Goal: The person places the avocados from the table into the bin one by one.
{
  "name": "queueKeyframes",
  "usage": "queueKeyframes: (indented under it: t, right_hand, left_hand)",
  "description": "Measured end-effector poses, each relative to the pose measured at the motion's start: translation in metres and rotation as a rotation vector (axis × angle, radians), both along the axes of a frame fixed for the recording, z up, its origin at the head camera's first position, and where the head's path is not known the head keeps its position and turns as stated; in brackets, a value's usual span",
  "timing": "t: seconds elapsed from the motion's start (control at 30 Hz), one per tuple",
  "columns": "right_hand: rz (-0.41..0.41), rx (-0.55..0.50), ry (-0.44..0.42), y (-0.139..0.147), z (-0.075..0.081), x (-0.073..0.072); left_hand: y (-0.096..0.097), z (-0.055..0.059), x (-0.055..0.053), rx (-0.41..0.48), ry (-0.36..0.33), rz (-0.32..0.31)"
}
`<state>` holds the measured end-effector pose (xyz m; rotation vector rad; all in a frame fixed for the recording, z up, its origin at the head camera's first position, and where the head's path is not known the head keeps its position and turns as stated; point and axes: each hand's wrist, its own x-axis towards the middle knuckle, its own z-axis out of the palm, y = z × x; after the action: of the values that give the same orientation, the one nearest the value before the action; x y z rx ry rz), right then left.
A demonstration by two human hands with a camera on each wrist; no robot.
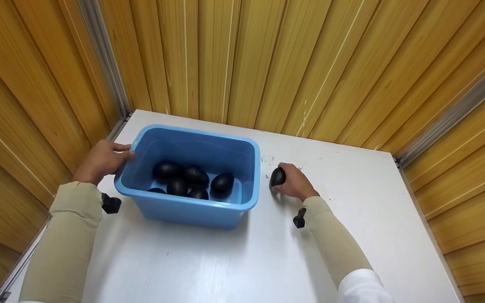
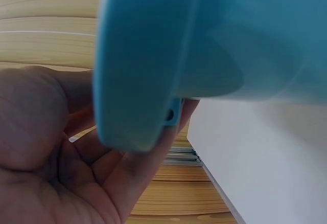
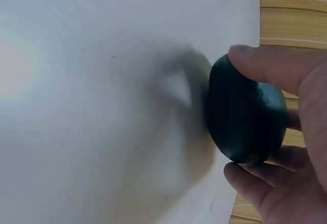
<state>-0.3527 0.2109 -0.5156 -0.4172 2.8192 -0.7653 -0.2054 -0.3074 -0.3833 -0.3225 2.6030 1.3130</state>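
Note:
My left hand (image 1: 105, 159) grips the left rim of a blue plastic tub (image 1: 187, 215). In the left wrist view, fingers reach under the rim of the tub (image 2: 138, 70). Several smooth black egg-shaped objects (image 1: 222, 184) lie inside on the tub's floor; the front wall partly hides some. Right of the tub, my right hand (image 1: 296, 182) holds another black egg-shaped object (image 1: 277, 177) between thumb and fingers. The right wrist view shows this egg-shaped object (image 3: 245, 111) close to the white surface; whether it touches, I cannot tell.
The tub stands on a white tabletop (image 1: 209, 269). Wood-patterned panels (image 1: 246, 59) rise behind and on both sides, with metal strips (image 1: 107, 63) at the corners. A small black device (image 1: 111, 203) is on the left wrist, another (image 1: 299, 219) on the right.

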Motion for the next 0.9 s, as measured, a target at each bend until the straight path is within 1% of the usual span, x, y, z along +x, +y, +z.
queueKeyframes:
  t: [0.23, 0.33, 0.4, 0.5, 0.63, 0.77, 0.9]
  right_hand:
    - [-0.033, 0.026, 0.068, 0.003, -0.005, 0.008]
    - [-0.036, 0.025, 0.076, 0.005, -0.001, 0.011]
    - [-0.035, 0.017, 0.079, 0.006, 0.004, 0.013]
    - [-0.03, -0.005, 0.095, 0.007, 0.018, 0.018]
    - [0.002, -0.029, 0.159, 0.007, 0.04, 0.026]
    - [0.037, -0.038, 0.225, 0.006, 0.066, 0.036]
    - [0.073, -0.069, 0.268, 0.004, 0.094, 0.05]
  left_hand:
    - [0.001, 0.001, 0.001, -0.014, -0.018, 0.009]
    - [0.001, 0.001, 0.001, -0.023, -0.019, 0.014]
    - [0.001, 0.001, 0.001, -0.032, -0.02, 0.017]
    - [0.002, 0.002, 0.0, -0.036, -0.021, 0.021]
    - [0.001, 0.004, -0.001, -0.045, -0.012, 0.027]
    - [0.001, 0.004, -0.001, -0.045, -0.012, 0.027]
    - [0.002, 0.002, 0.0, -0.037, -0.025, 0.029]
